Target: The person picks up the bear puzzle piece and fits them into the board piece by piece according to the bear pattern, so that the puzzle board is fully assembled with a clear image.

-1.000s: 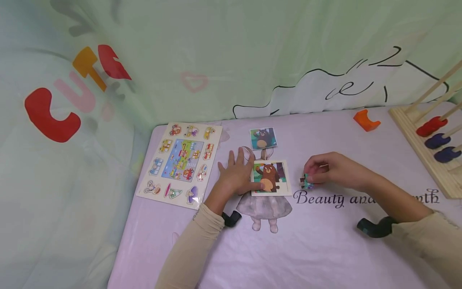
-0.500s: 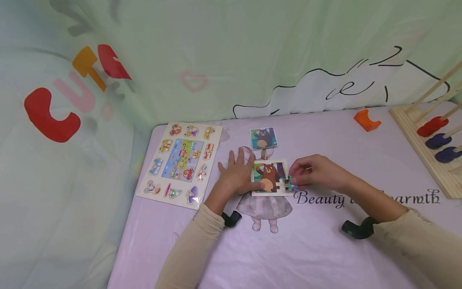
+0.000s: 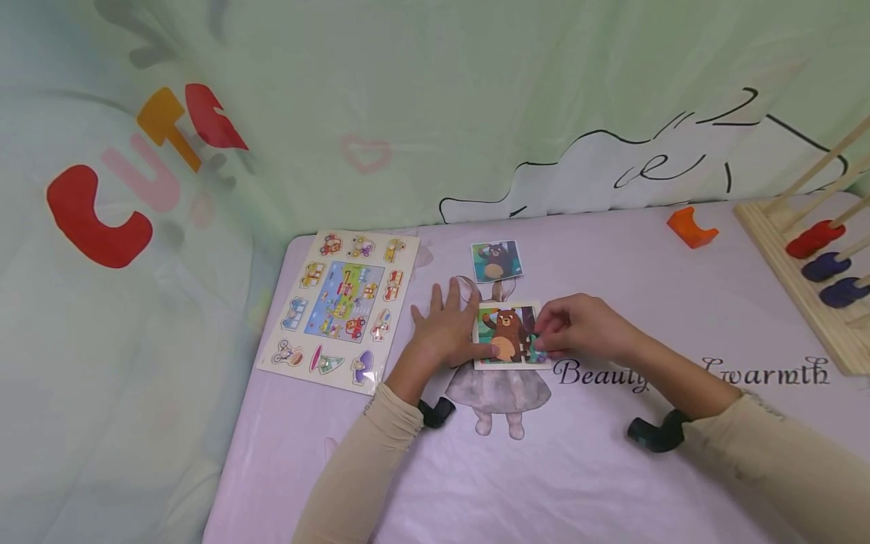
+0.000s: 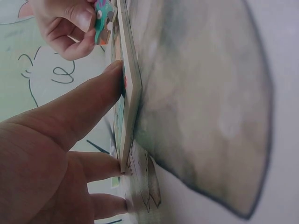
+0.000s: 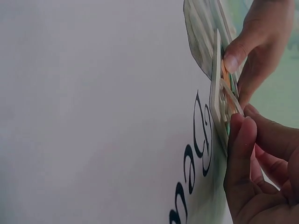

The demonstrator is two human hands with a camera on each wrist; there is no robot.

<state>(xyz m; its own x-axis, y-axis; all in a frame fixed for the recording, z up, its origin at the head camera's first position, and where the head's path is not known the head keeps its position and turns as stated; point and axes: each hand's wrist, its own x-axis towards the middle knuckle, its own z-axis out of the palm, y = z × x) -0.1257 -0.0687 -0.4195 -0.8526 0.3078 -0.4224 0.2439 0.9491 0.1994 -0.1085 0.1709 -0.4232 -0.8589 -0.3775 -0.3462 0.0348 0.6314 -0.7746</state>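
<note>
A small bear jigsaw puzzle (image 3: 506, 329) in a pale tray (image 3: 511, 367) lies in front of me. My left hand (image 3: 442, 329) rests at its left side with fingers spread, the thumb pressing on the bear's belly. Between the thumb and fingers of my right hand (image 3: 578, 325) is a teal puzzle piece (image 4: 103, 21), pinched over the puzzle's lower right corner. In the left wrist view this piece is tilted above the tray. The right wrist view shows its thin edge (image 5: 232, 97) close over the tray, partly hidden by my fingertips.
A bear picture card (image 3: 496, 261) lies behind the puzzle. To the left is a vehicle knob-puzzle board (image 3: 343, 302). An orange block (image 3: 692, 227) and a wooden bead frame (image 3: 791, 295) stand at the back right, before a printed curtain (image 3: 421, 113).
My right hand has moved left with the puzzle piece, from the table beside the tray to over its lower right corner. The left hand has stayed in place.
</note>
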